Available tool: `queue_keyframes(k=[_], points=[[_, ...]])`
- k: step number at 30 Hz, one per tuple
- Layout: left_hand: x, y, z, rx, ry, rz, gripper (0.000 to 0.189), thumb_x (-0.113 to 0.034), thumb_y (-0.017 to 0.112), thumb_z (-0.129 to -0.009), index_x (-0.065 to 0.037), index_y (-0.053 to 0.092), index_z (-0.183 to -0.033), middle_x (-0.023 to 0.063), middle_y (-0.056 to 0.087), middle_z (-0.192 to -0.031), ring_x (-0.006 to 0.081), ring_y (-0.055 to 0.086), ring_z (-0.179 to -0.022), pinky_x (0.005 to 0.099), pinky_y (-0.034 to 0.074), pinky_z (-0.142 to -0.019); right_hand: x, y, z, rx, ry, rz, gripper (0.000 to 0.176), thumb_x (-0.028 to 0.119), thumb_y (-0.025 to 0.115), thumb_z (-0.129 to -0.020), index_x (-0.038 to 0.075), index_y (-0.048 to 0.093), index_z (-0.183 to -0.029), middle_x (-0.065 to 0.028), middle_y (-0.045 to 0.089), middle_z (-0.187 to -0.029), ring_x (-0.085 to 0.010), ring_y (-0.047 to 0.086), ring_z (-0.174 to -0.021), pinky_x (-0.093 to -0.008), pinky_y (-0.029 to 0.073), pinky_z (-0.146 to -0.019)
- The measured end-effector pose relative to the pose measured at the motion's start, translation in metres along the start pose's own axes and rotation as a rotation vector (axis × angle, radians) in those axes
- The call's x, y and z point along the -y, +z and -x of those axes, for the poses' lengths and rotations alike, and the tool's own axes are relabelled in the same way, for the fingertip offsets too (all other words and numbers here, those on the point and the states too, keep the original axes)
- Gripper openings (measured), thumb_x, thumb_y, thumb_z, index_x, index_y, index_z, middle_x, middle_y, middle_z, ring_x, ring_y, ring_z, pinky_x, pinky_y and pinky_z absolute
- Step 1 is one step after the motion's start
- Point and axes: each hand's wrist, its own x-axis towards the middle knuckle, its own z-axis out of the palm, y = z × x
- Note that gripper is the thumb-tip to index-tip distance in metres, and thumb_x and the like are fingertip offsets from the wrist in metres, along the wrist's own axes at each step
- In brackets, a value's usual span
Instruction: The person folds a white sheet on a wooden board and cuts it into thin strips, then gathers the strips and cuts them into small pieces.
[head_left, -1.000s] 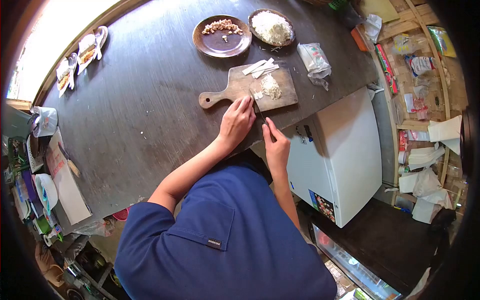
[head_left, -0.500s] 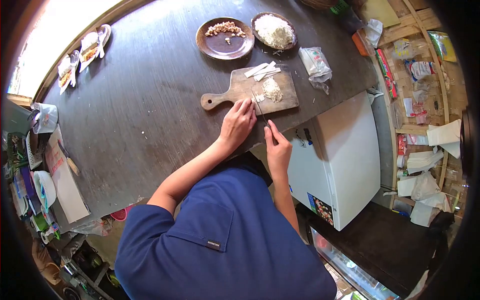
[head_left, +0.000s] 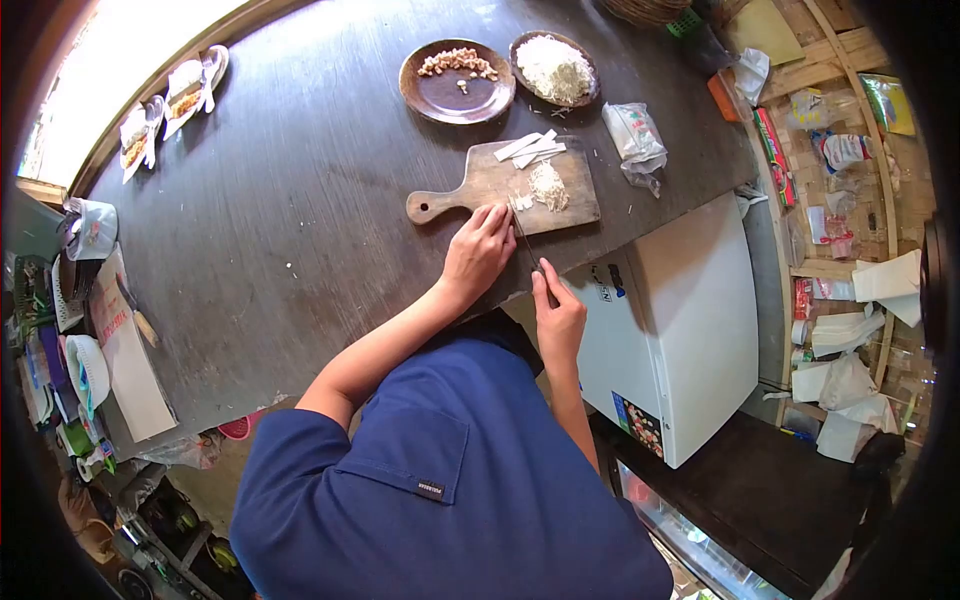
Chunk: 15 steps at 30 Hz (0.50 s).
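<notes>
- Head view, hands: left hand [head_left: 478, 250] lies on the near edge of the cutting board [head_left: 470, 190], fingers stretched out, tips pressing on a small white piece [head_left: 519, 202]. It pins the piece and is not wrapped round anything.
- Right hand [head_left: 558, 310] is closed round the handle of a knife [head_left: 522, 238]. The blade points away from the body and runs up to the white piece, right beside the left fingertips.
- Head view, work on the board: a shredded pile [head_left: 546, 185] sits mid-board, just beyond the blade. I read that as finished cuts.
- White strips [head_left: 535, 148] lie uncut at the board's far edge, partly hanging over it. That is stock left to do.
- Head view, beyond the board: a bowl [head_left: 553, 68] is heaped with the same kind of white shreds, so an earlier batch looks done. The brown plate [head_left: 455, 82] beside it holds a few tan bits and is mostly bare.
- A plastic bag [head_left: 633, 135] lies right of the board on the dark table [head_left: 280, 200].
- Judgement: well past halfway on the slicing. Left to do are the piece under the blade, the few strips, then moving the pile off the board.
</notes>
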Motion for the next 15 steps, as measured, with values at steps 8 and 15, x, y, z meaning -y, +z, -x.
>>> queue_keyframes(k=[8,15], points=[[-0.001,-0.003,-0.001,0.005,-0.008,0.035,0.035,-0.008,0.072,-0.089,0.007,0.071,-0.120,0.0154,0.067,-0.124,0.0312,0.063,-0.118,0.0378,0.054,-0.103,0.000,0.010,-0.014,-0.050,-0.050,-0.053,0.030,0.025,0.072,-0.103,0.008,0.077,-0.128,-0.0228,0.075,-0.096,-0.0404,0.074,-0.088,-0.0453,0.056,-0.077],[-0.001,-0.003,-0.001,0.014,-0.002,0.011,0.036,-0.009,0.072,-0.089,0.007,0.071,-0.121,0.0152,0.067,-0.125,0.0317,0.063,-0.120,0.0382,0.054,-0.103,-0.011,0.005,0.004,-0.093,-0.128,0.047,0.030,0.024,0.072,-0.103,0.009,0.078,-0.128,-0.0216,0.075,-0.094,-0.0390,0.073,-0.085,-0.0447,0.056,-0.076]])
